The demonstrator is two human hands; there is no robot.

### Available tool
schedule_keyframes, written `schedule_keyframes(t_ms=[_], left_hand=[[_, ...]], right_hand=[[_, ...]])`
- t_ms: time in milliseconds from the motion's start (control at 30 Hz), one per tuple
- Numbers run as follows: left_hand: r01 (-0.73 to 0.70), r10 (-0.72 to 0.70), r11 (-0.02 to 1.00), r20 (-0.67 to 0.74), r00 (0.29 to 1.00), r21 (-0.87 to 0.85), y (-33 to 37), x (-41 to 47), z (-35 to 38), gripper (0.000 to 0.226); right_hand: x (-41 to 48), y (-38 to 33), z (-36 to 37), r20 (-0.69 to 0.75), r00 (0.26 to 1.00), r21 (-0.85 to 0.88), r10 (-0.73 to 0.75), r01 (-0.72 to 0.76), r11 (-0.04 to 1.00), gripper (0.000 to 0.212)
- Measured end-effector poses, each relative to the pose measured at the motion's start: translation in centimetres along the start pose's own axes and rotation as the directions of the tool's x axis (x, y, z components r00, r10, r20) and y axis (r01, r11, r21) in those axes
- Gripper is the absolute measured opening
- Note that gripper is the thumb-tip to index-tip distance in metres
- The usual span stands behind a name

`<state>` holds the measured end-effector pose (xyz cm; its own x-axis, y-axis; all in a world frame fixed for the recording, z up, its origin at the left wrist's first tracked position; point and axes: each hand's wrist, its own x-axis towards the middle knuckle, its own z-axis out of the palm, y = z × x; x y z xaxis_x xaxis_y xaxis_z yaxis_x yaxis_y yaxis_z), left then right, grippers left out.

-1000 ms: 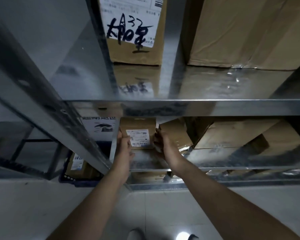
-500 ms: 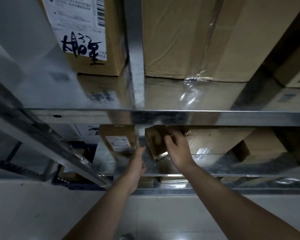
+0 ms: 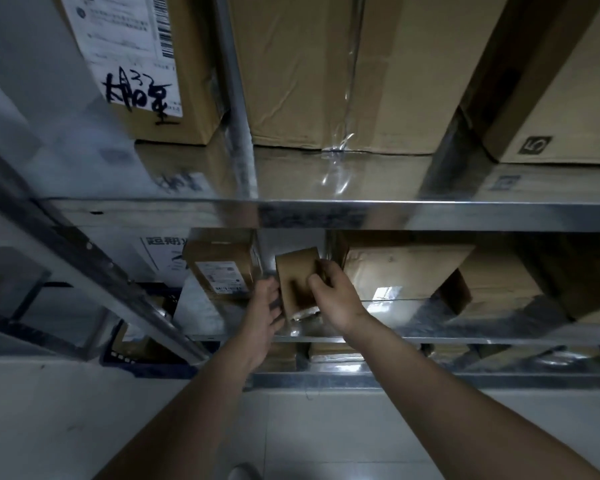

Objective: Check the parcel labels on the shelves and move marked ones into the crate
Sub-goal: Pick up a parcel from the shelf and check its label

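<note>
Checking a small parcel point(image 3: 297, 271) — no label is showing on it yet.

The small parcel is sitting tilted at the shelf point(image 3: 465, 339), just right of the labelled parcel point(image 3: 222, 271), with a plain brown face showing. The right hand point(image 3: 336, 299) is clamping its grip over the upper right edge. The left hand point(image 3: 262, 315) is touching the lower left edge — whether its grip is closing I cannot tell. Inspection seems to be under way. Next it is likely needing a turn to expose any marking, then, if marked, a carry to the blue crate point(image 3: 142, 367) below and left of the labelled parcel.
</note>
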<state>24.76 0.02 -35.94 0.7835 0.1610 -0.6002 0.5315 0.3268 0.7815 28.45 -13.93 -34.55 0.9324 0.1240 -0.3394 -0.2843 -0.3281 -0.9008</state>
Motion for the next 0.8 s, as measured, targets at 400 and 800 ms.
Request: schedule_keyframes(t_ms=[400,800], left_hand=[[-0.133,0.121,0.987,-0.133,0.984,-0.086,-1.2,-10.9,0.2,0.049],[-0.351,0.342,0.935,0.134,0.93,0.049,0.9,-22.5,-4.8,0.05]], right_hand=[[-9.9,-0.5,-2.9,0.022,0.999,0.087,-0.043,0.041,0.995,0.027],[-24.7,-5.5,-2.5,-0.195,0.964,0.16,-0.182,0.215,0.964,0.026]])
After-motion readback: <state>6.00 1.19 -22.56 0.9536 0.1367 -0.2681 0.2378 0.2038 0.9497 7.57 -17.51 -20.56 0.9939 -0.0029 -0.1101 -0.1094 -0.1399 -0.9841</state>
